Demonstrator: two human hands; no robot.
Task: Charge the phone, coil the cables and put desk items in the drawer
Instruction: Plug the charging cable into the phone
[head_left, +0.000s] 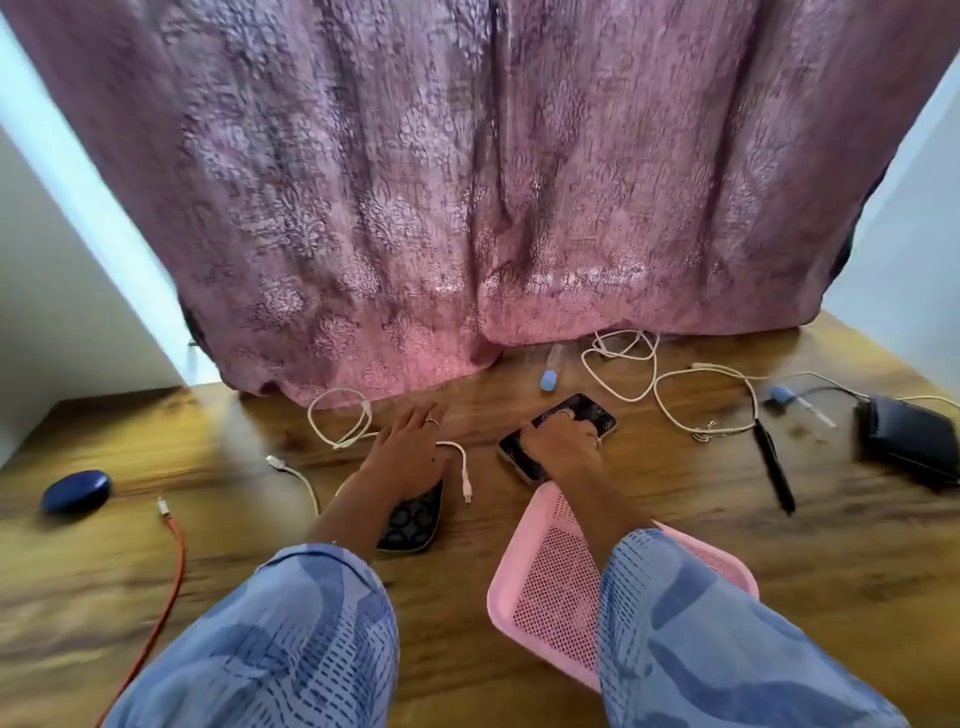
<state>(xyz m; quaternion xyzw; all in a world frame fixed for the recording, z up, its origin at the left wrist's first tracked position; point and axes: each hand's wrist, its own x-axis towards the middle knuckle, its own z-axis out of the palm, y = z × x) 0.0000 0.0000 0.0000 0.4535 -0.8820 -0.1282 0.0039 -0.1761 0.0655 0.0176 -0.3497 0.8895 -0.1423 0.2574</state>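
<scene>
Right hand (563, 441) gripping the phone (558, 436) near the desk's (675, 519) far edge, probably for plugging. Left hand (410, 449) flat, fingers straight, on the short white cable (464, 467), holding nothing

Daylight glows through the pink curtain (467, 182), brightest along its lower folds, and casts a rosy tint on the wooden table (675, 519) beneath. The table shines softly with glare near the curtain's hem. Motion blur smears the whole view, strongest at the lower edges. Wide-angle distortion bends the walls (62, 291) outward.
</scene>
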